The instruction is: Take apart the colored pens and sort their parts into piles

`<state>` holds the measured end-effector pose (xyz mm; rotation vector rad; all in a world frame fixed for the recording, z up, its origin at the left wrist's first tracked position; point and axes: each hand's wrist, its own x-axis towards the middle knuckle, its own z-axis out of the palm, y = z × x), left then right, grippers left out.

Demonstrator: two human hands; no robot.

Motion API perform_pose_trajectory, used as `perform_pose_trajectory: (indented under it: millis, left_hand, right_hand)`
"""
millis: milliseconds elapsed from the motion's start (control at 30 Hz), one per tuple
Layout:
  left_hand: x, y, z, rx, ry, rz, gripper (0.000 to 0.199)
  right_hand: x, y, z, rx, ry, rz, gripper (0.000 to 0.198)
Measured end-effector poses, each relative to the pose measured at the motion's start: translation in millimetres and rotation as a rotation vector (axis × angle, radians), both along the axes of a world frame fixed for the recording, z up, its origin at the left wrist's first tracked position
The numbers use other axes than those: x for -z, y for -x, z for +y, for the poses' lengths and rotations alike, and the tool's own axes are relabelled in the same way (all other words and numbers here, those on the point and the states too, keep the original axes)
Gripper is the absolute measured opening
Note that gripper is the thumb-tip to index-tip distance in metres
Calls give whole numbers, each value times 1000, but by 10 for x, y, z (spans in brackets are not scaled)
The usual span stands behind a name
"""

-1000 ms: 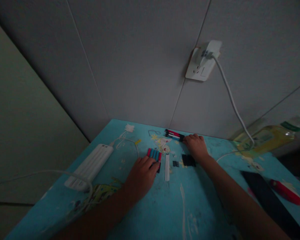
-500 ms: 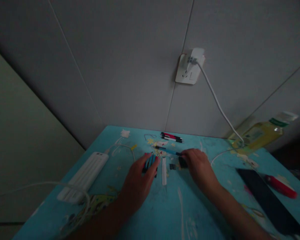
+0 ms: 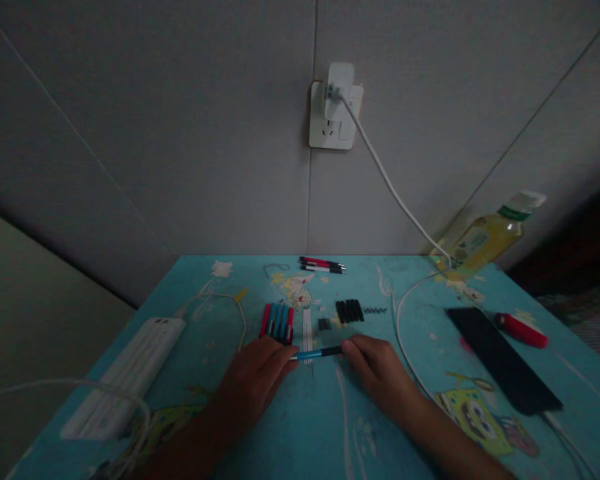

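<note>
A blue pen (image 3: 314,354) with a black section lies level between my hands, just above the table. My left hand (image 3: 260,367) is closed on its left end, and the fingers of my right hand (image 3: 377,367) pinch the black right end. Behind my left hand is a row of red and blue pen barrels (image 3: 279,321). White refills (image 3: 307,327) lie side by side beyond the pen and partly under it. Farther right are small dark clips (image 3: 325,324), several black grip pieces (image 3: 349,311) and a row of springs (image 3: 375,310).
Near the wall lie red and white pens (image 3: 323,265). A white power strip (image 3: 125,380) with a cable is on the left. To the right are a phone (image 3: 503,360), a red object (image 3: 521,330) and a tilted bottle (image 3: 490,240). A charger cable (image 3: 380,167) hangs from the socket.
My left hand has left the pen barrels and taken the left end of the blue pen. My right hand has brought the pen nearer. The camera view has shifted right.
</note>
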<state>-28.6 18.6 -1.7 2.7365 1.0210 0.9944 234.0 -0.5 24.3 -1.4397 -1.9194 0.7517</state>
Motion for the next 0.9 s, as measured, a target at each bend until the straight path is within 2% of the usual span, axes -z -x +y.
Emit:
perform_pose_trajectory:
  millis: [167, 367, 500, 600, 800, 900]
  left_hand:
    - [11, -6, -6, 10, 67, -5, 13]
    - [8, -12, -16, 7, 146, 12, 18]
    - [19, -7, -39, -14, 165, 38, 21]
    - [40, 0, -32, -36, 151, 57, 22]
    - [23, -10, 3, -63, 132, 21, 26]
    - [24, -13, 4, -58, 127, 30, 24]
  right_hand:
    - [-25, -33, -18, -47, -62, -29, 35]
    - [-26, -103, -13, -149, -225, -45, 21]
    - [-23, -154, 1, -212, -277, -15, 14]
    - [-20, -162, 6, -200, -227, 1, 16]
    - [-59, -120, 8, -104, -13, 40, 23]
    - [-95, -105, 5, -81, 24, 72, 30]
